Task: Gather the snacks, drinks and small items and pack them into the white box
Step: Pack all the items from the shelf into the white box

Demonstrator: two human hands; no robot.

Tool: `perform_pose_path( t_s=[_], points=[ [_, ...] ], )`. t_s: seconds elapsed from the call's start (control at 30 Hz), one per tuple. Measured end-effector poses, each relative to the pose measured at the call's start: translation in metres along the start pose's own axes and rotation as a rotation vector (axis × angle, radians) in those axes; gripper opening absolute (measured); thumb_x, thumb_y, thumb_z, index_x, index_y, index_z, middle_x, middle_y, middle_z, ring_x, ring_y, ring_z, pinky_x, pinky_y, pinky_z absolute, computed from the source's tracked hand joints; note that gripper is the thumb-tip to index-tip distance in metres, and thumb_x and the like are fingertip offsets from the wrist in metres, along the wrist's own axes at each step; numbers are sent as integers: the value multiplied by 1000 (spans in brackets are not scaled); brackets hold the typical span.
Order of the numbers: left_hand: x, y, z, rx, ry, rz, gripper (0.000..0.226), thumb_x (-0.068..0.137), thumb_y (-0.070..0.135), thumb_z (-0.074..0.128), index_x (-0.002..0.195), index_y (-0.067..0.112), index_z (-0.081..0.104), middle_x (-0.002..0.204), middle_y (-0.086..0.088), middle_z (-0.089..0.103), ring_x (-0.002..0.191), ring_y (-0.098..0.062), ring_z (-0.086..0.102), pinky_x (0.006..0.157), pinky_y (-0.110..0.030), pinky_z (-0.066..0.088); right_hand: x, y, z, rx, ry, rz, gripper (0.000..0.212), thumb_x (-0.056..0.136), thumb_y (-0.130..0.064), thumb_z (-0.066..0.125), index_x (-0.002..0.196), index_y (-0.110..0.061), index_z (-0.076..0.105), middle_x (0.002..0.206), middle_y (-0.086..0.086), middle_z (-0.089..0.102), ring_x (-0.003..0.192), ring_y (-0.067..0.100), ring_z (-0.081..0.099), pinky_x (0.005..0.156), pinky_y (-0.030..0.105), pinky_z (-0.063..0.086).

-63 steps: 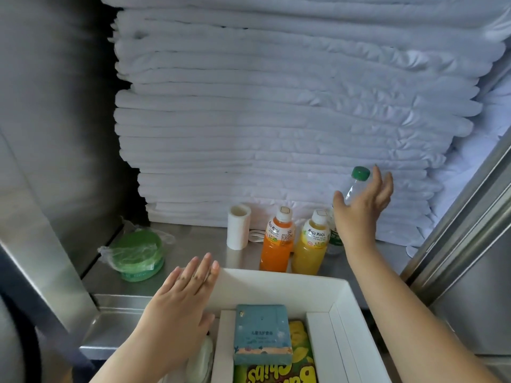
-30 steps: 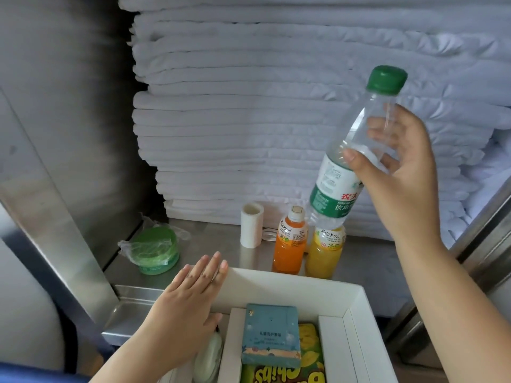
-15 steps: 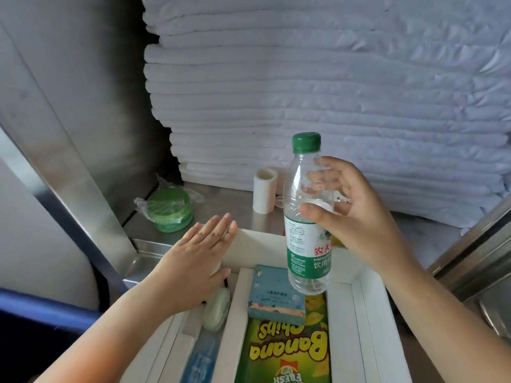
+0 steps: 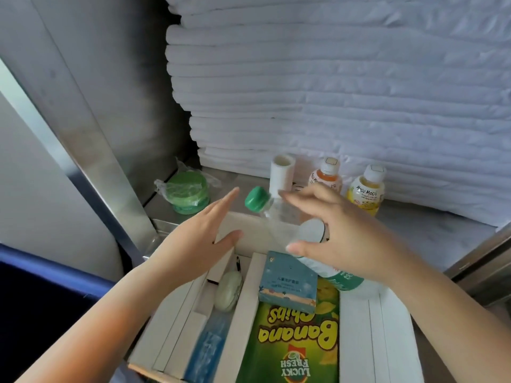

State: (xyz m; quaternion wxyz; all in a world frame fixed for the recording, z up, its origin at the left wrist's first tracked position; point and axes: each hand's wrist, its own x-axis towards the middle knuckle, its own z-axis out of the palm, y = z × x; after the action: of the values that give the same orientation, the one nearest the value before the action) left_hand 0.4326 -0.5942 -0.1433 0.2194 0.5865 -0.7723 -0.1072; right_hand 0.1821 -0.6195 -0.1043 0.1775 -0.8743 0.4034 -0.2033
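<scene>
We hold water bottle [image 4: 279, 214] in right hand [image 4: 351, 239], fingers [image 4: 304, 196] wrapped round it; long axis tilted, cap toward left hand [image 4: 199, 239], fingers spread flat on white box [image 4: 387, 327] rim.

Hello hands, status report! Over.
Right hand holds water bottle tilted over white box. Left hand open on box's far edge. Two juice bottles unpacked. Nothing blocking.

1. Water bottle [image 4: 279, 214]: clear, green cap, tilted, over white box [image 4: 387, 327].
2. Banana chips bag [image 4: 298, 341], blue carton [image 4: 287, 283] inside the box.
3. 2 juice bottles [image 4: 366, 190] upright behind.
</scene>
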Motion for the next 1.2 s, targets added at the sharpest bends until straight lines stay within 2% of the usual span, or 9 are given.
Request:
perform_pose_path(
  t_s=[0.07,0.2,0.4,0.5,0.6,0.8,0.97,1.1,1.2],
  points=[
    [-1,3,-1,-23,89,14,69,87,46,51,146,38,17,134,28,35,98,13,45,91,-16,36,-1,-1,5,-125,-66,-28,81,76,-57,63,144,-46,21,121,-30,33,107,-11,33,81,10,40],
    [-7,7,1,41,149,98,45,83,35,61,126,25,51,109,20,51,100,6,48,82,-13,39,-3,-7,18,-319,-130,-42,81,82,-54,59,148,-34,16,132,-18,36,116,1,30,88,29,47],
    [-3,9,-3,287,153,170,31,79,40,69,100,18,69,97,7,68,91,-15,62,78,-26,44,-8,-7,27,-366,-95,-113,66,76,-49,68,132,-23,44,124,-9,46,112,9,41,78,22,46],
    [0,7,0,319,62,126,29,84,42,64,103,20,68,102,9,67,103,-12,55,87,-24,39,-10,-4,27,-463,-134,-157,65,72,-48,72,126,-19,51,113,-4,49,104,14,46,71,24,49],
    [2,4,5,344,18,131,28,88,44,56,103,23,67,103,10,65,106,-10,51,90,-24,36,-13,1,28,-485,-190,-166,72,74,-43,73,135,-21,41,117,-6,45,106,13,44,77,24,46],
    [4,3,8,385,-6,93,30,90,47,49,91,23,67,94,9,63,88,-11,55,79,-22,41,-26,13,24,-369,-256,-72,75,83,-40,65,141,-33,19,136,-17,26,122,1,30,92,17,36],
    [3,6,14,486,-109,102,28,94,42,43,89,23,63,89,9,62,84,-12,55,79,-21,39,-38,20,18,-458,-304,22,63,86,-50,57,137,-38,23,131,-21,29,118,-4,30,65,9,29],
    [6,6,18,578,-182,139,32,96,41,39,90,21,63,90,7,63,87,-13,55,85,-23,37,-42,26,20,-434,-282,100,62,83,-53,59,137,-41,30,128,-25,35,105,-9,29,62,9,28],
    [9,5,20,624,-218,152,33,97,41,39,90,19,63,89,6,63,84,-14,51,80,-22,33,-41,32,19,-402,-256,157,56,77,-53,66,128,-41,45,125,-26,44,93,-10,29,59,8,26]
  ],
)
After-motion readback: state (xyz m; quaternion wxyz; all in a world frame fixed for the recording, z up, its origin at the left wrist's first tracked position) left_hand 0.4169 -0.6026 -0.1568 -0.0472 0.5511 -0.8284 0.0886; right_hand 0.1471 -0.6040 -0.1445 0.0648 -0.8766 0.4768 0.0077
